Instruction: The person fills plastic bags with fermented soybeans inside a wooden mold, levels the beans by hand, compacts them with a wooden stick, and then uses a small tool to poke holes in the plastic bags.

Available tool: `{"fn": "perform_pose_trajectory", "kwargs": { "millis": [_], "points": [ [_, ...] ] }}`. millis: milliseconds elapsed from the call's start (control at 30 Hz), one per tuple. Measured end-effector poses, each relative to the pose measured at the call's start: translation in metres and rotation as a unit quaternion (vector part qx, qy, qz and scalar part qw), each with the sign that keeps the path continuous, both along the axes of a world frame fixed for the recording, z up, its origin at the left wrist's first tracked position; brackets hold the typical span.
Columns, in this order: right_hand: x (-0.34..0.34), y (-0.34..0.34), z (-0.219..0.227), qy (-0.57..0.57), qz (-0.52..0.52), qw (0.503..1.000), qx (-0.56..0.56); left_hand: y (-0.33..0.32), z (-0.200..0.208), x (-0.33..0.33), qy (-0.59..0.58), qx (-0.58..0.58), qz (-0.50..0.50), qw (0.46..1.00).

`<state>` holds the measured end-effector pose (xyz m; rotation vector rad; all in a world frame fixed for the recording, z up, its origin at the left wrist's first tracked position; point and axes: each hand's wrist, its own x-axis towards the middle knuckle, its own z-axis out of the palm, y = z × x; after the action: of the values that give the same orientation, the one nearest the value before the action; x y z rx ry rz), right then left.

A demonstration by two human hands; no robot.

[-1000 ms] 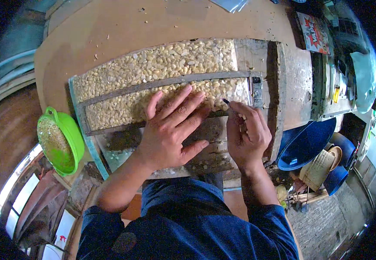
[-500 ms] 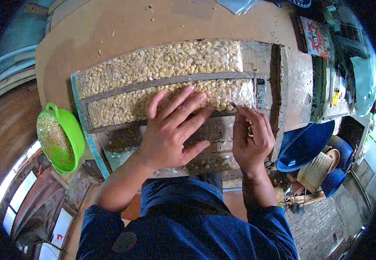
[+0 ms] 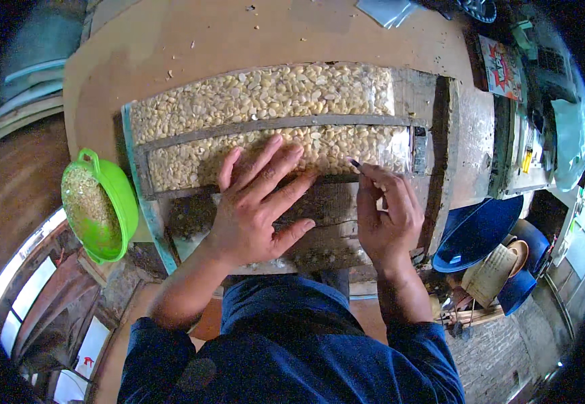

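Observation:
Two long, flat clear plastic bags of pale beans lie side by side on a wooden board (image 3: 285, 212). The far bag (image 3: 258, 94) and the near bag (image 3: 201, 160) are parted by a thin wooden strip (image 3: 279, 123). My left hand (image 3: 255, 205) rests on the near bag with its fingers spread, covering part of it. My right hand (image 3: 391, 209) is closed in a pinch around a thin, dark-tipped pointed tool (image 3: 353, 163), its tip at the near bag's surface. The rest of that tool is hidden in my fingers.
At the left stands a green plastic basin (image 3: 127, 209) with more beans in it. Flat clear plastic sheets (image 3: 385, 10) lie at the far edge. A printed box (image 3: 500, 66) is at the far right. Below the table's right side are a blue tub (image 3: 471, 236) and a woven basket (image 3: 489, 273).
My right hand has moved left along the near bag with the pointed tool. My left hand has slid slightly left, fingers still spread. The whole view has shifted a little.

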<state>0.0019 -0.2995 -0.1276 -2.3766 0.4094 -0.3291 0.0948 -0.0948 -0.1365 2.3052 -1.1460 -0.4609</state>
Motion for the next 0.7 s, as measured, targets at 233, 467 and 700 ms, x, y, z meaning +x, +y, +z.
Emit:
{"fn": "perform_pose_trajectory", "kwargs": {
  "millis": [233,467,700],
  "points": [
    [0.017,0.013,-0.006,-0.022,0.05,0.998,-0.021,0.002,-0.002,0.001,0.011,-0.013,-0.009,1.0],
    [0.013,0.016,-0.008,-0.004,0.071,0.996,-0.058,0.003,-0.006,0.0,0.011,-0.032,0.0,0.999],
    [0.011,0.018,-0.007,-0.007,0.041,0.997,-0.061,0.002,-0.004,-0.001,0.019,-0.019,-0.005,1.0]
  ]
}}
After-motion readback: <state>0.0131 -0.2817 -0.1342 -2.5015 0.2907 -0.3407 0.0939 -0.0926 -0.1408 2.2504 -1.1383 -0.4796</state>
